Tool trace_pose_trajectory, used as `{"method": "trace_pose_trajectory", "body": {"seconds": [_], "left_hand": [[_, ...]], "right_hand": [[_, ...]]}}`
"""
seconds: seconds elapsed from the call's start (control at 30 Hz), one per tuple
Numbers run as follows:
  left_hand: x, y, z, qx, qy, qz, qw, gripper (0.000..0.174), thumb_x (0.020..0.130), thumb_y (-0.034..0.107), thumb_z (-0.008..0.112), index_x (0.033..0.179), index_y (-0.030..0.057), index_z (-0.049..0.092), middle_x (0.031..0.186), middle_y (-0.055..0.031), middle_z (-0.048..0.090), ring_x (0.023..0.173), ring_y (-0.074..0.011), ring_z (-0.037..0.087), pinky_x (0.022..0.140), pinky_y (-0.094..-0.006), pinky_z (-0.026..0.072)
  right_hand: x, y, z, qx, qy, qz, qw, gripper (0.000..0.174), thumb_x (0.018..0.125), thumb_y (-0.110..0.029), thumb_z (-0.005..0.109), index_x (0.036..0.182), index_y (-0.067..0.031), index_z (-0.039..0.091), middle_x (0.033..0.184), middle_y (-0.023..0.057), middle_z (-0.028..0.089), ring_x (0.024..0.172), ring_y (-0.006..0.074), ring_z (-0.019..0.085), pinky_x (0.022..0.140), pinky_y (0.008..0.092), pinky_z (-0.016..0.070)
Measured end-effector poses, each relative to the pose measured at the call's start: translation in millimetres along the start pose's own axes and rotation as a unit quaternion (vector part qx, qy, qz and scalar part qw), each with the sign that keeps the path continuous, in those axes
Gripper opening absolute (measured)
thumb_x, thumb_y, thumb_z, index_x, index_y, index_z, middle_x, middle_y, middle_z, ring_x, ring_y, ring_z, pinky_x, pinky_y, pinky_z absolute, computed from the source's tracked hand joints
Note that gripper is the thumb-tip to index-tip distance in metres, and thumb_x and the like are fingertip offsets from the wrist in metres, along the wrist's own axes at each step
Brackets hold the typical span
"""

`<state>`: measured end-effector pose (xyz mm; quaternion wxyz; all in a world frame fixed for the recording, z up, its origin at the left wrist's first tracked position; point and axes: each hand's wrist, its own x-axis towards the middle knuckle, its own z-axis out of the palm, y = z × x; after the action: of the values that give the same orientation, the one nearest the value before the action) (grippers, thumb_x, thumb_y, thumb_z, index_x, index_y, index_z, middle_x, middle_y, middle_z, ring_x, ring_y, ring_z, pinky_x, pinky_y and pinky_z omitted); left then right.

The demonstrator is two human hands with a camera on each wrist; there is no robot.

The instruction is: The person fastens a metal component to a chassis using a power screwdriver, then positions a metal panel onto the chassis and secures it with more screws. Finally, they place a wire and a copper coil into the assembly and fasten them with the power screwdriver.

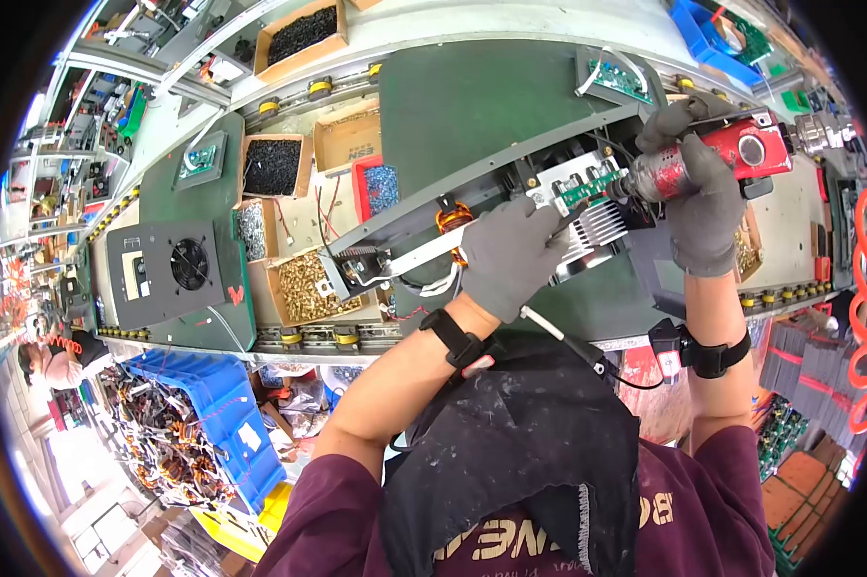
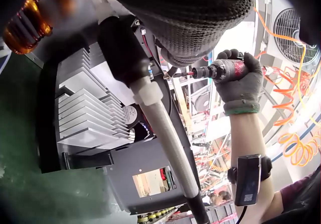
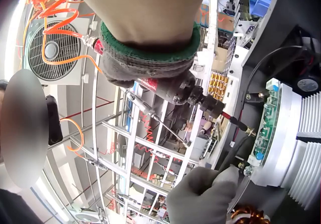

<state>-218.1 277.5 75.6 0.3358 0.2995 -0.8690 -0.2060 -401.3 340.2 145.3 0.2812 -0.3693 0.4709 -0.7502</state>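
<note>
My gloved right hand (image 1: 707,202) grips a red power screwdriver (image 1: 749,144), which lies nearly level in the head view. In the right wrist view its bit meets a brass-coloured screw at the edge of a green circuit board (image 3: 268,118). The board sits along silver finned heat sinks (image 2: 85,118) inside a long dark metal chassis (image 1: 496,165). With thumb and finger, my gloved left hand (image 3: 200,196) pinches a black cable (image 3: 235,152) that runs toward the screw. An orange copper coil (image 1: 453,219) lies in the chassis beside the left hand.
Cartons of brass fittings (image 1: 313,288) and black screws (image 1: 272,165) stand left of the chassis. A dark panel (image 1: 155,306) with a fan lies farther left. A blue bin (image 1: 232,433) of coils stands below the bench. Coiled orange hoses (image 1: 861,317) hang at right.
</note>
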Motion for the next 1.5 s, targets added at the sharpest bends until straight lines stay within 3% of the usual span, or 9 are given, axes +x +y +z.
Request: {"method": "trace_pose_trajectory", "body": {"seconds": [0.07, 0.13, 0.67, 1.0, 1.13, 1.17, 1.2, 1.23, 1.5], "left_hand": [[-4.3, -0.6, 0.4, -0.002, 0.003, 0.0, 1.0, 0.019, 0.065, 0.016, 0.07, 0.061, 0.0096, 0.053, 0.058, -0.0064, 0.047, 0.051, -0.0254, 0.052, 0.045, -0.0369, 0.0399], [-7.9, 0.9, -1.2, 0.012, -0.005, 0.002, 1.0, 0.018, 0.067, 0.017, 0.069, 0.061, 0.0101, 0.054, 0.059, -0.0061, 0.048, 0.052, -0.0251, 0.053, 0.044, -0.0371, 0.0407], [-6.1, -5.3, 7.4, -0.01, -0.309, 0.021, 0.951, 0.025, 0.081, 0.032, 0.063, 0.093, 0.0102, 0.059, 0.083, -0.0072, 0.062, 0.073, -0.0305, 0.062, 0.062, -0.0429, 0.049], [-0.6, 11.3, -3.2, 0.016, -0.356, -0.002, 0.934, 0.026, 0.084, 0.029, 0.06, 0.101, 0.0099, 0.06, 0.089, -0.0115, 0.061, 0.083, -0.0318, 0.063, 0.071, -0.0442, 0.0496], [-3.1, 3.2, -28.1, -0.186, -0.201, -0.065, 0.959, 0.028, 0.089, 0.009, 0.051, 0.116, 0.0036, 0.055, 0.096, -0.0127, 0.061, 0.08, -0.0281, 0.063, 0.072, -0.0355, 0.052], [-3.1, 1.9, -32.7, -0.441, -0.218, -0.255, 0.832, 0.027, 0.092, 0.011, 0.049, 0.116, 0.0013, 0.053, 0.096, -0.013, 0.061, 0.081, -0.0257, 0.064, 0.07, -0.0309, 0.052], [-2.3, 4.2, -39.0, -0.643, -0.212, -0.417, 0.606, 0.026, 0.095, 0.013, 0.048, 0.117, -0.001, 0.051, 0.097, -0.0132, 0.061, 0.082, -0.0234, 0.064, 0.068, -0.0263, 0.0519], [-5.3, -4.5, -30.0, -0.715, -0.23, -0.389, 0.534, 0.032, 0.099, 0.023, 0.047, 0.117, -0.0038, 0.048, 0.101, -0.0149, 0.061, 0.084, -0.0213, 0.065, 0.066, -0.0222, 0.0524], [-12.6, 17.9, -32.7, -0.697, -0.276, -0.418, 0.513, 0.025, 0.099, 0.023, 0.047, 0.105, -0.0012, 0.051, 0.089, -0.0122, 0.061, 0.073, -0.018, 0.064, 0.058, -0.0224, 0.0541]], "right_hand": [[1.5, 7.4, -5.3, -0.133, -0.026, -0.073, 0.988, 0.024, 0.088, -0.007, 0.051, 0.111, -0.0004, 0.054, 0.101, 0.0133, 0.062, 0.088, 0.0234, 0.064, 0.079, 0.036, 0.0529], [4.6, 5.6, -3.7, 0.033, -0.027, 0.013, 0.999, 0.025, 0.088, -0.009, 0.05, 0.111, 0.0001, 0.054, 0.101, 0.0132, 0.062, 0.089, 0.0233, 0.062, 0.081, 0.0372, 0.0516], [-16.6, 15.9, 7.8, -0.095, -0.062, -0.055, 0.992, 0.028, 0.074, 0.004, 0.058, 0.101, -0.0019, 0.055, 0.087, 0.0092, 0.062, 0.081, 0.0176, 0.061, 0.072, 0.0326, 0.0522], [-18.5, -18.1, 24.0, -0.19, -0.103, 0.002, 0.976, 0.028, 0.078, 0.006, 0.056, 0.105, -0.0027, 0.054, 0.092, 0.0109, 0.064, 0.077, 0.0147, 0.06, 0.067, 0.0275, 0.05], [-32.9, -34.8, 23.6, -0.069, -0.015, -0.043, 0.997, 0.033, 0.083, 0.0, 0.053, 0.117, 0.002, 0.051, 0.103, 0.0157, 0.063, 0.086, 0.0227, 0.061, 0.085, 0.0392, 0.0511], [-41.1, -39.9, 28.9, -0.017, -0.017, -0.083, 0.996, 0.033, 0.083, -0.002, 0.053, 0.116, 0.0019, 0.05, 0.101, 0.015, 0.061, 0.088, 0.0239, 0.06, 0.086, 0.041, 0.0502], [-49.2, -46.0, 38.4, 0.036, -0.015, -0.121, 0.992, 0.033, 0.083, -0.004, 0.053, 0.116, 0.0018, 0.049, 0.099, 0.0144, 0.06, 0.091, 0.0251, 0.059, 0.086, 0.0427, 0.0493], [-56.2, -50.5, 44.1, 0.035, -0.01, -0.12, 0.992, 0.033, 0.083, -0.004, 0.053, 0.116, 0.0018, 0.049, 0.099, 0.0144, 0.06, 0.091, 0.0251, 0.059, 0.086, 0.0427, 0.0493], [-87.8, -61.1, 46.9, 0.032, -0.017, -0.164, 0.986, 0.039, 0.08, -0.016, 0.061, 0.115, -0.0033, 0.05, 0.093, 0.0128, 0.058, 0.087, 0.0273, 0.056, 0.08, 0.0431, 0.0487]]}}
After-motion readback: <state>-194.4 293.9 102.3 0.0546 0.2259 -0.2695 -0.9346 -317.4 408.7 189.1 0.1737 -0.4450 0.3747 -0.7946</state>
